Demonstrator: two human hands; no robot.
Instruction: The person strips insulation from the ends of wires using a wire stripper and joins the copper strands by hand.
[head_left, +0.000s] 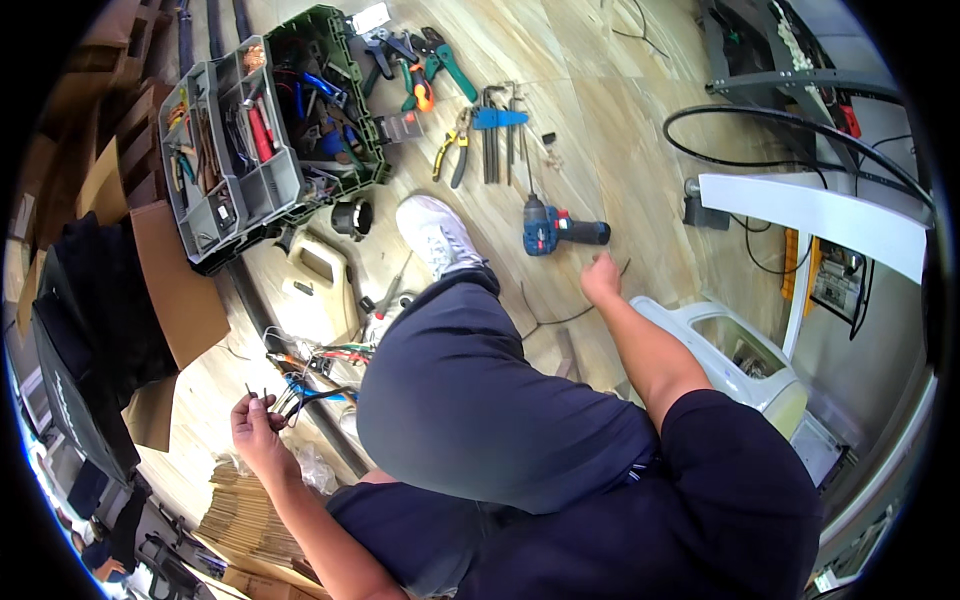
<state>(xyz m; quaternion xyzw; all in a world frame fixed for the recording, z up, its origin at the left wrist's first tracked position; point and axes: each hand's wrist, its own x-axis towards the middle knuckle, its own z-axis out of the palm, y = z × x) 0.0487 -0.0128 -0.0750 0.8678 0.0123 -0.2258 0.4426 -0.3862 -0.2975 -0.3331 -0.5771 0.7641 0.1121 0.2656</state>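
Note:
At the lower left my left hand is closed, pinching small dark thin pieces between thumb and fingers; their kind is too small to tell. A bundle of coloured wires lies just beyond it. My right hand is closed, fingers curled, just nearer than the handle of a blue and black cordless drill and apart from it. Whether anything is inside its fingers is hidden. The drill lies on the floor with a long thin bit pointing away. A thin dark cable runs on the floor beside the right hand.
An open toolbox full of tools stands at far left. Pliers, a hex key set and cutters lie ahead. A cardboard box is left; a white plastic shell and a curved white panel are right.

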